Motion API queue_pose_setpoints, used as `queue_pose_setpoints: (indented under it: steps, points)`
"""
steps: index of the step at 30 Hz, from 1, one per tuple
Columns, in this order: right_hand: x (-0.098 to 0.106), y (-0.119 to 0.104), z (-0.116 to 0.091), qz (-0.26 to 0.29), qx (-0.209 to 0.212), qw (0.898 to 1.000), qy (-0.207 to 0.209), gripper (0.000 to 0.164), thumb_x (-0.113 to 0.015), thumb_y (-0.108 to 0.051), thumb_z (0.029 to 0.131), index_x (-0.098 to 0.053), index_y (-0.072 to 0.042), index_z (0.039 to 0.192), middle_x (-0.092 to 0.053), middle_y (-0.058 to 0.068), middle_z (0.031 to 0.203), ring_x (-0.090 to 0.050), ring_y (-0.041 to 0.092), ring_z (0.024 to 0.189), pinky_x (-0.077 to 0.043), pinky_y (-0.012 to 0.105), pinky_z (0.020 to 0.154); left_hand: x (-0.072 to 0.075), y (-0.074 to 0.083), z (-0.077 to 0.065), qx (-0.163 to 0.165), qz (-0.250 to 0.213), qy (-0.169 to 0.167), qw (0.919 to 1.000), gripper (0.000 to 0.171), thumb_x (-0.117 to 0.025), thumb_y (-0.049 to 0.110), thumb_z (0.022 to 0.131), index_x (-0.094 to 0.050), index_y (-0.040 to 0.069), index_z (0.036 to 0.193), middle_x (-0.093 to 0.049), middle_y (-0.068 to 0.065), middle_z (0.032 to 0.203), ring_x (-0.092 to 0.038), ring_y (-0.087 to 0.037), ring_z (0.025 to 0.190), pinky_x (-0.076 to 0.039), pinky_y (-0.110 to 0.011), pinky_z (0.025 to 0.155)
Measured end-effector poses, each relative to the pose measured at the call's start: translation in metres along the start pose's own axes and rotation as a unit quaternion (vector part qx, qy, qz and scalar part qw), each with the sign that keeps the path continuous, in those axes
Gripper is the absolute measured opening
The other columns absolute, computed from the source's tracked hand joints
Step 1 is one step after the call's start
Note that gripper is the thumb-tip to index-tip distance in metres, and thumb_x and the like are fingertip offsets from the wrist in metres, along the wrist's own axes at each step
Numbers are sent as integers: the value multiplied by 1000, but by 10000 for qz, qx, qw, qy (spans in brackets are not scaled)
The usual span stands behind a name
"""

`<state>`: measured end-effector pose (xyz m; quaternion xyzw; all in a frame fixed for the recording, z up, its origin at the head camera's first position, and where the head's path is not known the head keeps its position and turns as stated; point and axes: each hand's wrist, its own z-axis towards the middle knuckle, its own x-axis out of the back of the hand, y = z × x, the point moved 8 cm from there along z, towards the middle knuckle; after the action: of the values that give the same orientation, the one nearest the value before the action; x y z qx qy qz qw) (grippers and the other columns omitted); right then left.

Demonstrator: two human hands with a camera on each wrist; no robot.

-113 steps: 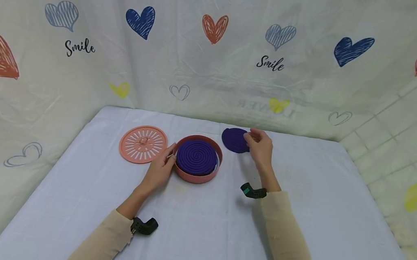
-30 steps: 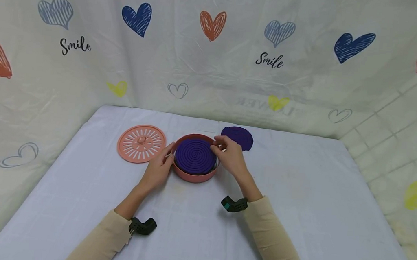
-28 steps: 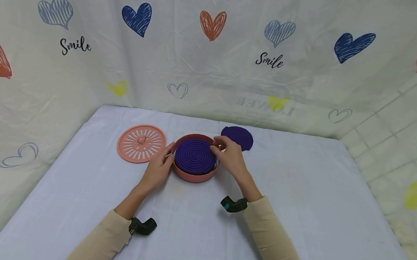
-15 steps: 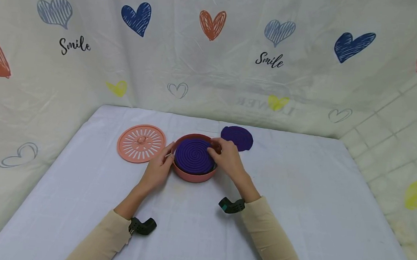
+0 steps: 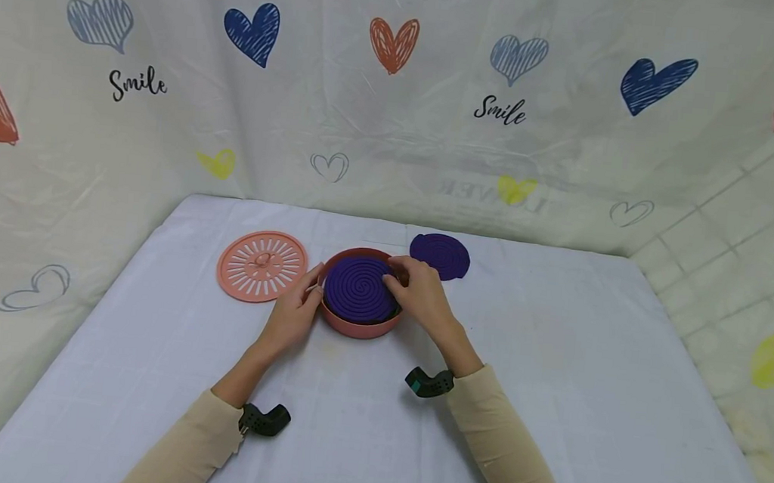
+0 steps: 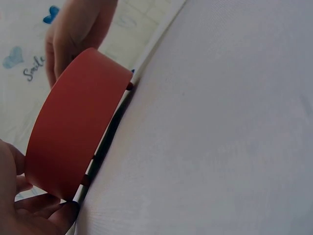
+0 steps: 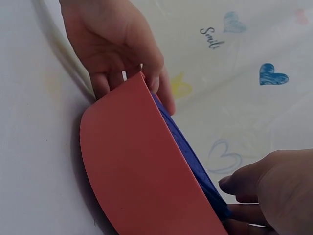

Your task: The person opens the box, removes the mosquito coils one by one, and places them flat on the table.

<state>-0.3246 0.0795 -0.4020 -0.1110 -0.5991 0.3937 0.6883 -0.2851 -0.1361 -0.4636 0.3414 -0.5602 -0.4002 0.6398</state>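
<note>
A round coral-red holder box (image 5: 358, 330) stands on the table with a purple mosquito coil (image 5: 359, 288) lying in its top. My left hand (image 5: 294, 314) grips the box's left side, thumb at the near wall and fingers at the rim. At the right edge of the coil, my right hand (image 5: 426, 299) pinches with curled fingers and thumb. In the right wrist view the right thumb lies over the coil (image 7: 182, 139), with the fingers behind its edge beside the box wall (image 7: 142, 166). What lies beneath the coil is mostly hidden.
A slotted coral lid (image 5: 247, 280) lies flat to the left of the box. A second purple coil (image 5: 450, 255) rests behind the right hand near the table's back edge. The white-clothed table (image 5: 371, 437) meets a heart-printed curtain (image 5: 429, 139) at the back.
My right hand has left the second coil at the back and come left to the box, then slid slightly farther left over the coil's edge. The left hand keeps its grip.
</note>
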Motion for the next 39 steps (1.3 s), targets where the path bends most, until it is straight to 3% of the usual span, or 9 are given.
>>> queue_pose_setpoints:
  steps: [7, 17, 39]
  points:
    - [2, -5, 0, -203, 66, 9998, -2, 35, -67, -18, 96, -66, -2, 127, -74, 15, 116, -71, 26, 99, -60, 42, 87, 0, 1, 0, 8, 32, -15, 10000, 51, -46, 27, 105, -41, 17, 154, -47, -7, 155, -54, -26, 136, -40, -47, 117]
    - [3, -13, -1, -693, 168, 9975, 4, 33, -67, -19, 96, -68, -2, 125, -75, 12, 99, -66, 21, 81, -58, 39, 75, 0, 1, 0, -63, -147, -61, 9999, 53, -50, 27, 104, -41, 14, 154, -46, -7, 156, -55, -28, 135, -45, -44, 113]
    - [8, -19, -2, -728, 348, 9964, 249, 31, -68, -16, 95, -69, -2, 122, -75, 11, 98, -63, 21, 78, -55, 38, 72, 0, 1, -1, 33, -362, -97, 9993, 54, -52, 24, 102, -41, 16, 154, -46, -9, 156, -54, -29, 136, -45, -41, 114]
